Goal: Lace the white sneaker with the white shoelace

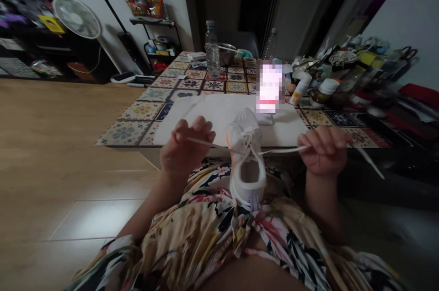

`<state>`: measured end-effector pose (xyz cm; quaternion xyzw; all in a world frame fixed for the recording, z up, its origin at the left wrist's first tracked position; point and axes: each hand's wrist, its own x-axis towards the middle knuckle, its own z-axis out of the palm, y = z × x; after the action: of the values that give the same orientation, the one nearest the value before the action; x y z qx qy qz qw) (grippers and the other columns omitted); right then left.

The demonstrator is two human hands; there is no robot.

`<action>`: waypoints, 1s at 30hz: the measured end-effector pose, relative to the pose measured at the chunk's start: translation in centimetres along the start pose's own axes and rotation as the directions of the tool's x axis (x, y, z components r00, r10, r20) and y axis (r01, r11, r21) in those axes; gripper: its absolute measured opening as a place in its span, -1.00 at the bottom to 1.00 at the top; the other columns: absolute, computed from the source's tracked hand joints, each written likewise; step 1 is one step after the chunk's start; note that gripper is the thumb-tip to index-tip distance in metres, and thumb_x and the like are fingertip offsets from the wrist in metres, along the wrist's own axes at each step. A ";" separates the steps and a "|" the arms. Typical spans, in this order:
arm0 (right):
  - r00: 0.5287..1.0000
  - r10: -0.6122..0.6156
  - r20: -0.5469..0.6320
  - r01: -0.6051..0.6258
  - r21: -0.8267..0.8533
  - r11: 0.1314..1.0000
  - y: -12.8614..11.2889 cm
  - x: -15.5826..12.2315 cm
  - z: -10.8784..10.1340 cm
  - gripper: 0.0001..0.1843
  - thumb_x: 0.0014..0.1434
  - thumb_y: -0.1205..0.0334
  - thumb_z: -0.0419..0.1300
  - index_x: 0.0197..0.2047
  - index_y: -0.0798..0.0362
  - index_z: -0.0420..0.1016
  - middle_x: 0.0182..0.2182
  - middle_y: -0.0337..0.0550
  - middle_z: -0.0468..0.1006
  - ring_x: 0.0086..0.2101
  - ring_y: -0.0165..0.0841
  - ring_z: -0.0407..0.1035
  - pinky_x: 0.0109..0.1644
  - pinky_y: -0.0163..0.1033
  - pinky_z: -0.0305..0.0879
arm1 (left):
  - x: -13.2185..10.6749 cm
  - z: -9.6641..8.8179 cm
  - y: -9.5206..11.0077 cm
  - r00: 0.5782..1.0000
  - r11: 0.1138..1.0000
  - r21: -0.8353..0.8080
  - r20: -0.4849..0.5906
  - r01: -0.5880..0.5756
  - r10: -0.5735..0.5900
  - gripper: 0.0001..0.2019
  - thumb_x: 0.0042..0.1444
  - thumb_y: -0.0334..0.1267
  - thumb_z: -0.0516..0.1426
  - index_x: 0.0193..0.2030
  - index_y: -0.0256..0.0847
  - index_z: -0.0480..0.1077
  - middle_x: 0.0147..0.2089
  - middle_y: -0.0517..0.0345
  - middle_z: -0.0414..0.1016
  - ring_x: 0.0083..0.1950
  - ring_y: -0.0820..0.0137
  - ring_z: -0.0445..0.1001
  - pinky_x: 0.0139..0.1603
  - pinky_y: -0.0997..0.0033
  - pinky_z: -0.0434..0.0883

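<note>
A white sneaker (247,163) rests between my lap and the table's front edge, toe pointing away from me and its opening facing up. Its shoelace (286,150) runs out to both sides from the tongue. My left hand (185,147) pinches one lace end, stretched to the left of the shoe. On the other side, my right hand (324,149) is closed around the other end, with the white tip hanging past the fingers to the right. Both laces look drawn fairly straight, and they cross near the top of the eyelets.
A white sheet (206,115) covers part of the patterned table (125,131). Beyond the shoe stands a blurred-out lit screen (270,87). A water bottle (212,51) and metal bowl (227,55) are at the back. Several containers, including a white bottle (302,87), crowd the right side.
</note>
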<state>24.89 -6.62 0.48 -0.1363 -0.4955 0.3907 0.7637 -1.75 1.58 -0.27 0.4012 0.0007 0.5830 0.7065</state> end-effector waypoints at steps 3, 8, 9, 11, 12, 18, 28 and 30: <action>0.997 -0.025 -0.076 0.026 0.010 1.000 -1.0 0.0 -0.9 -0.70 0.32 0.00 0.14 -0.44 -0.14 0.41 -0.73 -0.46 -0.24 -0.72 -0.49 -0.42 -0.70 -0.32 -0.20 | 0.0 0.2 0.7 0.996 0.998 -0.003 -0.056 -0.069 0.068 -0.60 -0.24 -0.10 0.45 -0.61 -0.13 0.29 -0.45 0.22 0.20 -0.41 0.42 0.25 -0.40 0.45 0.33; 0.948 0.312 -0.057 -0.317 -0.190 0.929 -2.2 -0.1 -0.4 -0.66 0.11 -0.17 0.29 -0.15 -0.17 0.46 -0.64 -0.45 0.08 -0.72 -0.53 -0.22 -0.75 -0.37 -0.25 | -0.3 0.4 1.1 0.992 0.997 0.032 0.113 -0.064 0.060 -0.62 -0.20 -0.17 0.44 -0.65 -0.12 0.29 -0.64 0.34 -0.11 -0.65 0.53 -0.02 -0.64 0.51 0.14; 0.929 0.364 -0.068 -0.370 -0.226 0.901 -2.3 -0.1 -0.1 -0.64 0.06 -0.11 0.35 -0.14 -0.15 0.46 -0.58 -0.41 0.18 -0.69 -0.53 -0.12 -0.74 -0.39 -0.19 | -0.4 0.5 1.2 0.986 0.999 0.038 0.166 -0.028 0.021 -0.64 -0.17 -0.18 0.43 -0.65 -0.12 0.30 -0.66 0.36 -0.12 -0.67 0.54 -0.04 -0.67 0.51 0.10; 0.922 0.371 -0.109 -0.386 -0.291 0.875 -2.0 -0.3 0.6 -0.71 0.06 -0.01 0.38 -0.19 -0.10 0.49 -0.51 -0.33 0.29 -0.63 -0.51 0.04 -0.70 -0.41 -0.06 | -0.8 0.6 1.4 0.969 0.994 0.095 0.235 0.048 -0.070 -0.68 -0.12 -0.17 0.41 -0.65 -0.12 0.36 -0.70 0.35 -0.02 -0.69 0.54 0.01 -0.67 0.51 0.09; 0.933 0.334 -0.131 -0.359 -0.331 0.873 -1.7 -0.4 0.9 -0.76 0.10 0.01 0.35 -0.21 -0.08 0.50 -0.51 -0.31 0.32 -0.63 -0.51 0.07 -0.69 -0.41 -0.03 | -1.0 0.8 1.5 0.962 0.983 0.162 0.242 0.085 -0.123 -0.71 -0.08 -0.15 0.39 -0.63 -0.13 0.40 -0.69 0.32 0.08 -0.67 0.53 0.09 -0.65 0.50 0.13; 0.952 0.303 0.034 -0.176 -0.750 0.638 1.0 -2.1 3.8 -0.68 0.30 -0.03 0.15 -0.25 0.01 0.59 -0.55 -0.24 0.48 -0.62 -0.47 0.23 -0.54 -0.34 0.19 | -1.4 2.8 0.6 0.913 0.750 0.623 0.138 0.222 -0.384 -0.90 0.03 -0.23 0.34 -0.40 -0.21 0.59 -0.46 0.17 0.50 -0.42 0.47 0.39 -0.38 0.48 0.32; 0.865 0.286 0.413 0.262 -0.857 0.444 1.1 -2.4 5.5 -0.89 0.30 0.18 0.17 -0.19 0.03 0.47 -0.35 -0.17 0.54 -0.36 -0.37 0.39 -0.27 -0.30 0.31 | -1.3 4.0 -1.1 0.950 0.680 0.733 0.205 0.010 -0.234 -0.87 0.07 -0.22 0.30 -0.40 -0.24 0.57 -0.38 0.09 0.53 -0.35 0.43 0.48 -0.30 0.46 0.42; 0.887 0.230 0.401 0.262 -0.846 0.465 1.2 -2.4 5.7 -0.83 0.34 0.20 0.11 -0.26 0.03 0.47 -0.39 -0.18 0.53 -0.37 -0.38 0.39 -0.28 -0.29 0.31 | -1.5 3.9 -1.3 0.951 0.694 0.720 0.221 -0.008 -0.217 -0.90 0.06 -0.28 0.31 -0.41 -0.25 0.55 -0.38 0.11 0.52 -0.34 0.45 0.47 -0.30 0.49 0.42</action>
<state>18.88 -8.64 0.89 -0.4092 -0.7924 0.0903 0.4433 0.68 -1.83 0.91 0.7229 0.1463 0.4304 0.5204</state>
